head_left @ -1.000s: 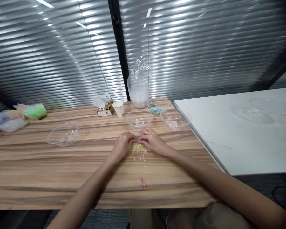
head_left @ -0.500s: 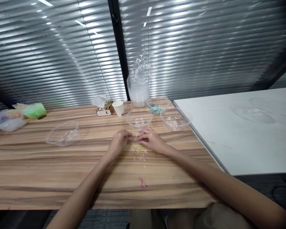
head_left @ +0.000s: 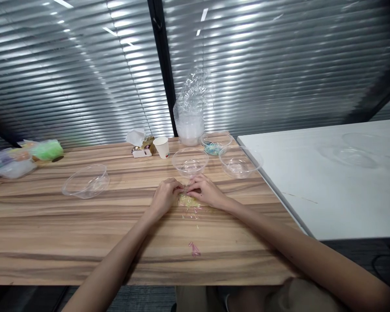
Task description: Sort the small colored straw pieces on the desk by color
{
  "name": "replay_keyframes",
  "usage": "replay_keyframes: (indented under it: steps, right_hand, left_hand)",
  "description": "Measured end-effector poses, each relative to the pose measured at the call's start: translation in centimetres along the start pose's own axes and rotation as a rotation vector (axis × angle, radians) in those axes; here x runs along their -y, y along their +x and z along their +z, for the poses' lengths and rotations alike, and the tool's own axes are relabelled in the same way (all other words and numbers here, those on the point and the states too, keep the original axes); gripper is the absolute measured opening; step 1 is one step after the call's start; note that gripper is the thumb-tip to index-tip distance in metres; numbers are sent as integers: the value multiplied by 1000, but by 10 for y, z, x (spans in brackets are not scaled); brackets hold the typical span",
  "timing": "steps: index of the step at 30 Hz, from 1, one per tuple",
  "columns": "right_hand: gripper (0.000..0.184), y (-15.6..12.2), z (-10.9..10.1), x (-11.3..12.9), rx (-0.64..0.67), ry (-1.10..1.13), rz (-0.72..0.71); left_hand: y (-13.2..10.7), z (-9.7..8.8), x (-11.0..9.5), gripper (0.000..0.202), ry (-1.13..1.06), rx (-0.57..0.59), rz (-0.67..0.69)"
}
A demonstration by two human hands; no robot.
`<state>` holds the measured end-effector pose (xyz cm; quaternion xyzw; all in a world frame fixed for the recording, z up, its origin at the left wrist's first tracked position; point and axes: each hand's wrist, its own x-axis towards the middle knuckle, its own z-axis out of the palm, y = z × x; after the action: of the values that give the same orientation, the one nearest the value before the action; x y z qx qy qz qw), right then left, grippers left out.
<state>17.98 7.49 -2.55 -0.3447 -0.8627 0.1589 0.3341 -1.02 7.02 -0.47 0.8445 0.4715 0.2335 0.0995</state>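
Note:
Over a small pile of yellow, strip-like pieces (head_left: 189,201), my left hand (head_left: 166,193) and my right hand (head_left: 207,191) almost meet at the fingertips. Each has thumb and fingers pinched together. Whatever sits in either pinch is too small to make out. A few loose pale and pink bits (head_left: 191,216) lie scattered just below the pile. Closer to the table's front edge is a little clump of pink pieces (head_left: 194,249). Right behind my hands stands a clear plastic bowl (head_left: 190,162) with no visible contents.
Another clear bowl (head_left: 240,164) stands at the right, and one with blue pieces (head_left: 213,148) behind it. A clear bowl (head_left: 86,182) is at left. Farther back are a paper cup (head_left: 162,148), a tissue box (head_left: 143,150), bagged stacked bowls (head_left: 190,125) and colourful bags (head_left: 47,150).
My left hand has shifted slightly right, bringing its fingertips closer to those of my right hand. The right hand has barely moved, and the bowls stay where they were.

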Motion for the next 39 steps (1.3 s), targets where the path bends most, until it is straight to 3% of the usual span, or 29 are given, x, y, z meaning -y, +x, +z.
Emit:
replay_keyframes:
  steps: [24, 29, 39]
  right_hand:
    - [12, -1, 1, 10, 15, -131, -38]
    - [12, -2, 0, 8, -15, -58, -37]
    - [13, -2, 1, 5, -63, 36, -53]
  left_hand:
    - [1, 2, -1, 12, 19, 30, 57]
    - [1, -1, 3, 13, -99, -20, -7]
    - [-1, -14, -8, 14, -172, -2, -85]
